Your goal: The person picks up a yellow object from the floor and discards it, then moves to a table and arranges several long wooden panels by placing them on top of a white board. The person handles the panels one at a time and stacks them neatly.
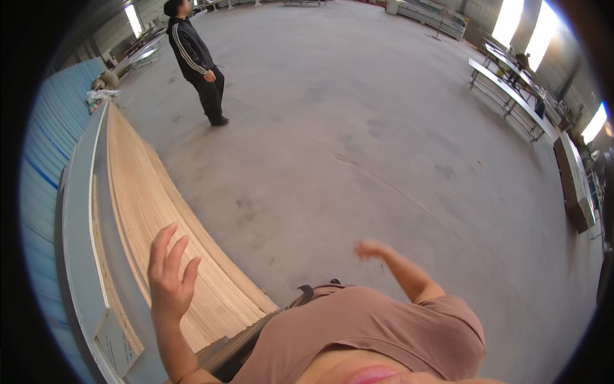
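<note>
My left hand [169, 276] is raised at the left, its fingers apart and nothing in them. Behind it in the picture lies a long stack of thin light-brown wooden boards [153, 192]. I cannot tell whether my fingers touch the stack. Out to the right, over the grey floor, my right hand [372, 248] is smeared by motion, so its fingers cannot be made out. No object shows in it.
Pale panels [82, 211] stand along the stack's left side, by a blue sheet curtain [45, 153]. A person in dark clothes [198, 64] stands beyond the stack. Long work tables [508, 96] and a stack of panels [574, 182] line the right. The concrete floor [332, 128] has a crack.
</note>
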The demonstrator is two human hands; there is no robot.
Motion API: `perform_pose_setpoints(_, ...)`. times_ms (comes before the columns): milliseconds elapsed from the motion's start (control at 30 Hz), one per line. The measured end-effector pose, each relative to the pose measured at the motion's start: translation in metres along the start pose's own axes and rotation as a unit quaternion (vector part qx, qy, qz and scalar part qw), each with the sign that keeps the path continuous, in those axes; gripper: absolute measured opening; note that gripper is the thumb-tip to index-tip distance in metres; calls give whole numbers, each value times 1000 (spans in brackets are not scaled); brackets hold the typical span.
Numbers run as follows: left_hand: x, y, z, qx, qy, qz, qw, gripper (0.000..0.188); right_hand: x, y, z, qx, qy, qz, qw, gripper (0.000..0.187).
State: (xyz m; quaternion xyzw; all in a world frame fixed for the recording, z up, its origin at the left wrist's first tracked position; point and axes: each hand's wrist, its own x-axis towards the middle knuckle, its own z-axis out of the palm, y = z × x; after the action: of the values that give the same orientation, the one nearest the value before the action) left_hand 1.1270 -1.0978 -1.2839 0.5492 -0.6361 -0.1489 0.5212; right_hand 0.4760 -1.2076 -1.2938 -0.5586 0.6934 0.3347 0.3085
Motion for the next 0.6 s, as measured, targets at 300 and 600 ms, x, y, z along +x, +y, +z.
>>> perform_pose_setpoints(300,-74,-96,202,-158,-117,-63,978,38,-133,-299,-389,107,551,-280,778,77)
perform_pose_setpoints(600,-358,-165,331,-192,-506,-602,587,53,-217,-369,-434,136,561,-187,795,88)
